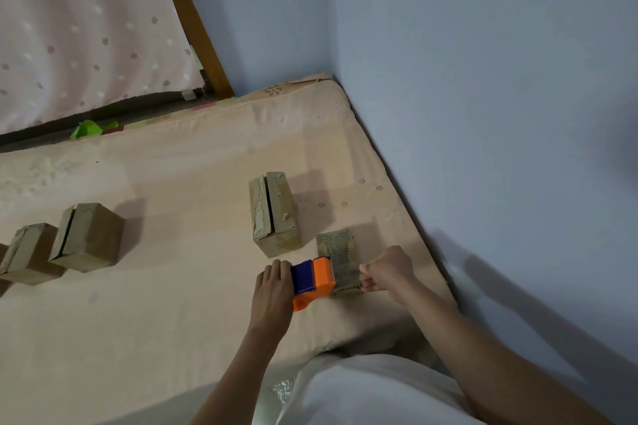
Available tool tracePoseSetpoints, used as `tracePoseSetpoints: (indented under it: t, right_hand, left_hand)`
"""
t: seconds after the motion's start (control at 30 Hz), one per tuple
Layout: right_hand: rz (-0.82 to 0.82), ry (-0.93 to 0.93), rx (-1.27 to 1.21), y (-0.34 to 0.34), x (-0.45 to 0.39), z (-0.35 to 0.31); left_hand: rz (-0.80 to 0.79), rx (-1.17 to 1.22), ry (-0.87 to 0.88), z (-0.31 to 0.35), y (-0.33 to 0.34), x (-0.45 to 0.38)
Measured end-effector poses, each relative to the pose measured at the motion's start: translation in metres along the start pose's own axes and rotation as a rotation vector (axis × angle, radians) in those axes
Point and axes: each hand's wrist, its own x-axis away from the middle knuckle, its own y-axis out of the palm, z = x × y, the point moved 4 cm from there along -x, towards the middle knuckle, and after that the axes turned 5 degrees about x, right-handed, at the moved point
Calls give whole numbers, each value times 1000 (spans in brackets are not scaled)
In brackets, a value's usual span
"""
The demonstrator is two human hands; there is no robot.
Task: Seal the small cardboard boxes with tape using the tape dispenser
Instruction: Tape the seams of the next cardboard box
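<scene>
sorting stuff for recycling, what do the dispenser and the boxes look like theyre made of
Tape dispenser: looks like moulded plastic, solid orange and blue with a smooth, even surface. Boxes, such as the nearest one: brown cardboard, matte, with a ragged torn edge along the open top seam.

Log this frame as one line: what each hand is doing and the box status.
left hand: holds tape dispenser on small box | right hand: pinches that box's near edge | three other boxes: apart, untouched
</scene>
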Motion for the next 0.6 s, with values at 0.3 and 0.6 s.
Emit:
tracePoseSetpoints:
  t: [0.3,0.6]
  right_hand:
    - [75,-9,50,-16,-6,10]
    - [39,-46,54,-14,-6,18]
  left_hand:
    - [-6,73,-105,-36,7,11]
    - [13,77,-76,-35,14,20]
